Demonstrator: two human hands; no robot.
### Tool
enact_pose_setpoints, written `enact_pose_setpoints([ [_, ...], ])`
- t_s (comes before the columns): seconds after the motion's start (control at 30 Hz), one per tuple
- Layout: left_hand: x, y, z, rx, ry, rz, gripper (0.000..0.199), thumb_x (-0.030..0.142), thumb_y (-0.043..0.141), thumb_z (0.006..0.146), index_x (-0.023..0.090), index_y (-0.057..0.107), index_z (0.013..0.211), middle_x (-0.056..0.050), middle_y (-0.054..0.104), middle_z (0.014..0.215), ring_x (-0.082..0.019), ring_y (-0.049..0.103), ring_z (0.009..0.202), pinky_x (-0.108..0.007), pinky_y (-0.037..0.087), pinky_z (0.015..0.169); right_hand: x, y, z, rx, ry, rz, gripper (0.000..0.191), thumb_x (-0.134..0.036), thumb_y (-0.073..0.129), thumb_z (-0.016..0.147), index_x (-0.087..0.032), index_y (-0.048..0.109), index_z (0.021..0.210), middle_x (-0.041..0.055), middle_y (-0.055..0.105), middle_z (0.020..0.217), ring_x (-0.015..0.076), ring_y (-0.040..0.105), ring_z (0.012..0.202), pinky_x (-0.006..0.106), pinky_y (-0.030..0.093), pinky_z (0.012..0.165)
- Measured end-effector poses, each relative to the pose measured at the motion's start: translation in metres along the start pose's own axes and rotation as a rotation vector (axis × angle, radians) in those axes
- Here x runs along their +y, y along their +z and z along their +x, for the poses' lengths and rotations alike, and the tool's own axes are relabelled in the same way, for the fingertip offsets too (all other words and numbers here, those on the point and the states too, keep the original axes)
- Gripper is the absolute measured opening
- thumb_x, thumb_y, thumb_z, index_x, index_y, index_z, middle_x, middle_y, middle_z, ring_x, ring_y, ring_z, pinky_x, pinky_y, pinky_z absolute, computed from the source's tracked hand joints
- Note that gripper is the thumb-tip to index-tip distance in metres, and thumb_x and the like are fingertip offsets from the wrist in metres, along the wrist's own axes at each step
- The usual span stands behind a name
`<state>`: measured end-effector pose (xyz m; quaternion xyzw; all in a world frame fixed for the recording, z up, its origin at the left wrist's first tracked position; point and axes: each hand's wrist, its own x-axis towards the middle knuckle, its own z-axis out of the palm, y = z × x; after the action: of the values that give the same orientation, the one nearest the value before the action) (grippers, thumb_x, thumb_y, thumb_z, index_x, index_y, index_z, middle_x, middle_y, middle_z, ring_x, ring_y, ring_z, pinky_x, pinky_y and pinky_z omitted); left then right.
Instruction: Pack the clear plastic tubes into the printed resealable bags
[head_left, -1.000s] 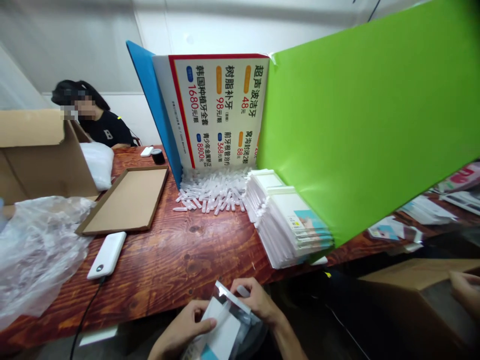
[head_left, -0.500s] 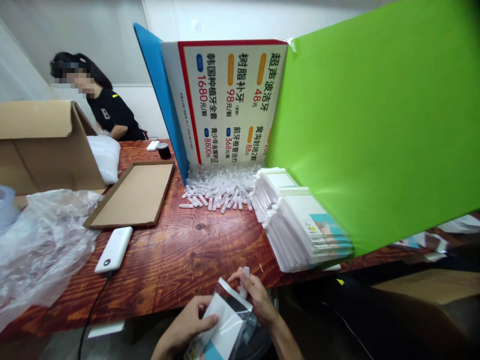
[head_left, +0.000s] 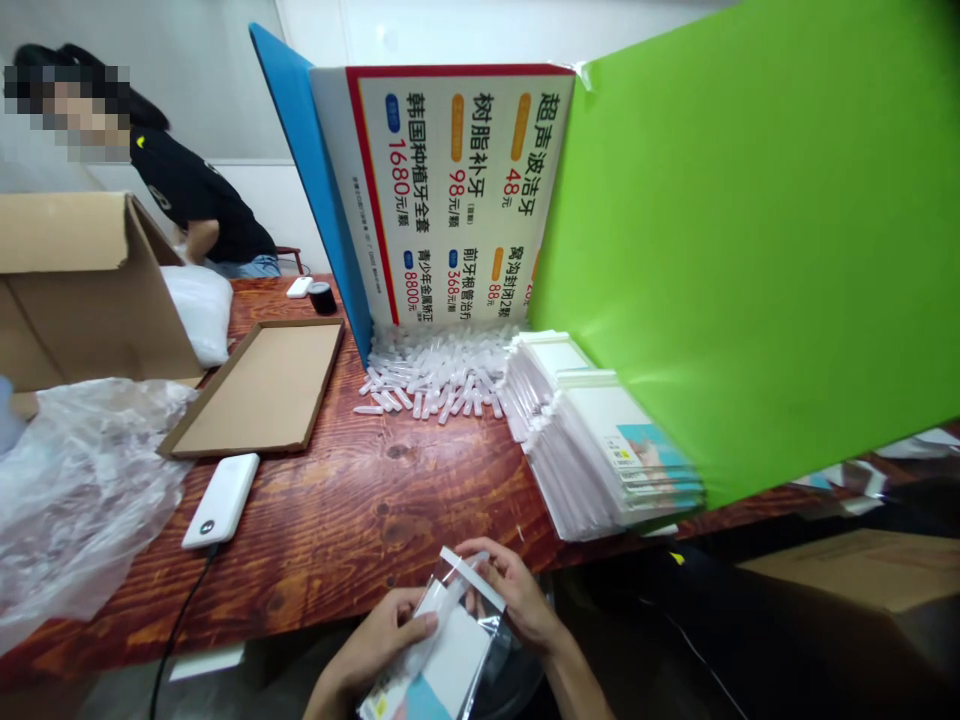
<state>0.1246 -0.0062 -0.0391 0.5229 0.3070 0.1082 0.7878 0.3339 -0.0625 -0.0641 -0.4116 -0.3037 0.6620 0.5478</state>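
Near the table's front edge, my left hand [head_left: 388,640] grips a clear bag [head_left: 457,640] with a white and blue card inside, the thumb lying on its front. My right hand [head_left: 517,595] is closed at the bag's upper end, beside its white top strip. A pale translucent piece shows at the bag's mouth by my right fingers; the plastic partly hides those fingertips. Beyond the hands lies a pile of small translucent pieces [head_left: 442,375]. To its right, stacks of bagged cards [head_left: 600,450] lean on the table.
Blue, white and green boards [head_left: 735,230] stand behind the pile. On the wooden table [head_left: 360,500] are a shallow cardboard tray [head_left: 259,390], a white power bank [head_left: 221,500] with a cable, crumpled plastic [head_left: 82,480] and a cardboard box [head_left: 82,290]. A person [head_left: 202,200] leans at the far left.
My right hand has brought the small translucent piece down to the bag's mouth. The bag's top strip now lies nearer those fingers. The person at the back has shifted left.
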Motion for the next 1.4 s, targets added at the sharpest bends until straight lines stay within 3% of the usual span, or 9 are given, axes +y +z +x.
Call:
enact_pose_setpoints([
  [0.2, -0.003, 0.003, -0.002, -0.025, 0.024, -0.033, 0.066, 0.067, 0.074, 0.074, 0.008, 0.078, 0.102, -0.009, 0.069, 0.087, -0.017, 0.052, 0.073, -0.023, 0.037, 0.067, -0.008, -0.017, -0.008, -0.139, 0.06, 0.027, 0.054, -0.061, 0.074, 0.078, -0.02, 0.058, 0.11, 0.0026, 0.072, 0.075, 0.013, 0.061, 0.052, 0.021, 0.045, 0.05],
  [0.43, 0.002, 0.011, 0.008, -0.041, 0.077, -0.014, 0.066, 0.067, 0.074, 0.074, 0.007, 0.077, 0.101, -0.007, 0.065, 0.081, -0.016, 0.05, 0.072, -0.023, 0.033, 0.066, -0.015, -0.018, -0.002, 0.027, -0.068, -0.294, 0.042, -0.052, 0.09, 0.058, -0.014, 0.073, 0.066, 0.0004, 0.065, 0.07, 0.013, 0.056, 0.064, 0.023, 0.041, 0.06],
  [0.73, 0.002, 0.011, 0.008, -0.015, 0.031, 0.145, 0.063, 0.065, 0.077, 0.071, 0.011, 0.078, 0.103, -0.01, 0.073, 0.098, -0.026, 0.059, 0.092, -0.027, 0.044, 0.08, -0.026, -0.011, -0.01, -0.268, 0.007, -0.361, 0.033, -0.046, 0.091, 0.059, -0.017, 0.079, 0.068, 0.0, 0.065, 0.073, 0.0137, 0.055, 0.068, 0.026, 0.042, 0.067],
  [0.83, -0.008, 0.005, 0.002, 0.055, 0.003, 0.088, 0.065, 0.063, 0.074, 0.076, 0.012, 0.072, 0.116, -0.01, 0.073, 0.101, -0.024, 0.062, 0.091, -0.026, 0.049, 0.075, -0.033, -0.019, -0.023, -0.036, -0.035, -0.374, 0.042, -0.057, 0.079, 0.072, -0.016, 0.079, 0.077, -0.0018, 0.062, 0.068, 0.0073, 0.044, 0.051, 0.022, 0.036, 0.053],
  [0.9, -0.016, -0.002, -0.003, 0.158, -0.012, -0.006, 0.073, 0.068, 0.069, 0.078, 0.012, 0.065, 0.124, -0.008, 0.072, 0.089, -0.019, 0.062, 0.072, -0.022, 0.049, 0.059, -0.037, -0.024, -0.035, 0.177, -0.034, -0.405, 0.045, -0.059, 0.069, 0.081, -0.016, 0.078, 0.082, -0.0026, 0.06, 0.062, 0.006, 0.039, 0.043, 0.02, 0.029, 0.044],
  [0.97, -0.022, -0.01, -0.009, 0.251, 0.009, -0.11, 0.086, 0.076, 0.066, 0.074, 0.013, 0.058, 0.131, -0.004, 0.068, 0.074, -0.013, 0.054, 0.051, -0.019, 0.041, 0.043, -0.036, -0.026, -0.046, 0.215, -0.003, -0.557, 0.035, -0.05, 0.068, 0.085, -0.017, 0.078, 0.083, -0.0008, 0.065, 0.062, 0.0094, 0.049, 0.047, 0.021, 0.035, 0.046],
  [1.07, -0.026, -0.02, -0.016, 0.324, 0.092, -0.219, 0.092, 0.071, 0.08, 0.062, 0.014, 0.056, 0.13, -0.001, 0.066, 0.072, -0.013, 0.056, 0.051, -0.02, 0.046, 0.047, -0.015, -0.019, -0.056, 0.007, 0.038, -0.971, 0.014, -0.03, 0.07, 0.085, -0.022, 0.08, 0.089, 0.0027, 0.076, 0.084, 0.0178, 0.068, 0.077, 0.024, 0.049, 0.07],
  [1.17, -0.022, -0.027, -0.018, 0.38, 0.117, -0.221, 0.076, 0.048, 0.09, 0.063, 0.015, 0.059, 0.124, -0.006, 0.073, 0.093, -0.02, 0.067, 0.082, -0.023, 0.054, 0.071, 0.024, -0.007, -0.055, -0.139, 0.103, -1.396, 0.027, -0.014, 0.062, 0.084, -0.022, 0.075, 0.106, 0.0071, 0.074, 0.112, 0.0239, 0.069, 0.099, 0.029, 0.048, 0.087],
  [1.4, -0.021, -0.025, -0.018, 0.39, 0.1, -0.092, 0.083, 0.051, 0.092, 0.055, 0.009, 0.06, 0.119, -0.012, 0.073, 0.103, -0.023, 0.066, 0.09, -0.025, 0.051, 0.075, 0.066, -0.005, -0.051, -0.098, 0.171, -1.633, 0.04, 0.0, 0.047, 0.081, -0.019, 0.067, 0.109, 0.009, 0.068, 0.119, 0.0242, 0.066, 0.103, 0.031, 0.043, 0.085],
])
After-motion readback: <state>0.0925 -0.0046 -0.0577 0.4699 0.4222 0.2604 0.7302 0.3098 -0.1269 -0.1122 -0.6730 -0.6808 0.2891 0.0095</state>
